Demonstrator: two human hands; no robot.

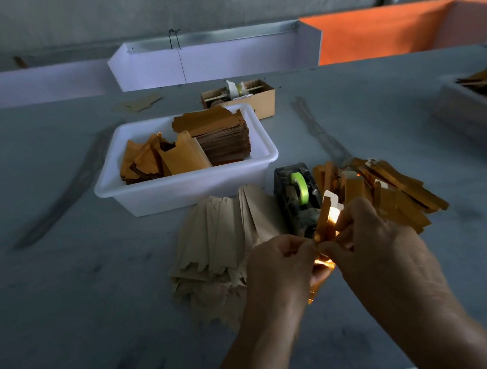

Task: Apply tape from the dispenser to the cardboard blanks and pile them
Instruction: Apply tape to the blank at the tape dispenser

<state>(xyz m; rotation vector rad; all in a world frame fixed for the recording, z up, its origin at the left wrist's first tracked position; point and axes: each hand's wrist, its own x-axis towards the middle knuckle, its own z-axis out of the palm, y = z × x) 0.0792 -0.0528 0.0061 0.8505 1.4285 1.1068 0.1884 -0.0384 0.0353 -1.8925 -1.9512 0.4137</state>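
Both hands hold one folded gold cardboard blank upright just in front of the tape dispenser. My left hand pinches its lower left edge. My right hand grips it from the right, fingers curled over the fold. The dark tape dispenser with a green tape roll stands right behind the blank. A fanned pile of plain beige blanks lies left of the dispenser. To the right lies a loose pile of gold blanks.
A white plastic tub behind the piles holds a stack of brown blanks and loose gold ones. Behind it sits a small cardboard box. Another tray of blanks is at the far right. White and orange bins line the back.
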